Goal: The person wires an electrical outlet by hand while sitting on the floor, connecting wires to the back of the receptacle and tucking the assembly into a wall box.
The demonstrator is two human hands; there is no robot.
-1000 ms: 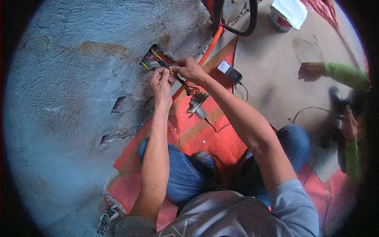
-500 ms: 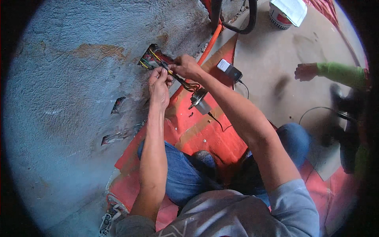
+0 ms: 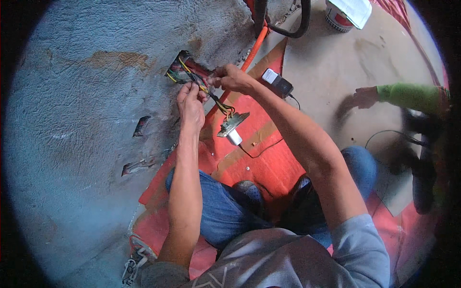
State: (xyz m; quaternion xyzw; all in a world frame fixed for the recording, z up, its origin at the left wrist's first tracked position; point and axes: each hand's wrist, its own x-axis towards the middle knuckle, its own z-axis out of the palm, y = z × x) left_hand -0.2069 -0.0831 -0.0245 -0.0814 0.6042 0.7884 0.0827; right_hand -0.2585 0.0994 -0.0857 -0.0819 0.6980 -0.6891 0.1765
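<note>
Yellow, green and dark wires (image 3: 185, 72) come out of a rectangular hole (image 3: 175, 60) cut in the rough grey wall. My left hand (image 3: 191, 106) pinches these wires just below the hole. My right hand (image 3: 234, 78) is closed at the same bundle, a little to the right, its fingertips bent against the wires; exactly which strands it grips is hidden. From the bundle's lower end hangs a socket plate (image 3: 234, 124), tilted, apart from the wall. A pale plug (image 3: 234, 138) sits in its face, and a thin black cord (image 3: 249, 154) trails from the plug.
Two smaller wall holes (image 3: 142, 126) lie lower left. An orange corrugated conduit (image 3: 255, 49) and dark hose (image 3: 302, 24) stand beyond my hands. A black box (image 3: 277, 84) with a white label lies on the board (image 3: 331, 67). At right is another person's hand (image 3: 366, 97) in a green sleeve.
The hanging socket plate has swung left and turned, so the plug now points downward. Both my hands stay at the wires. The other person's hand has moved slightly left and down.
</note>
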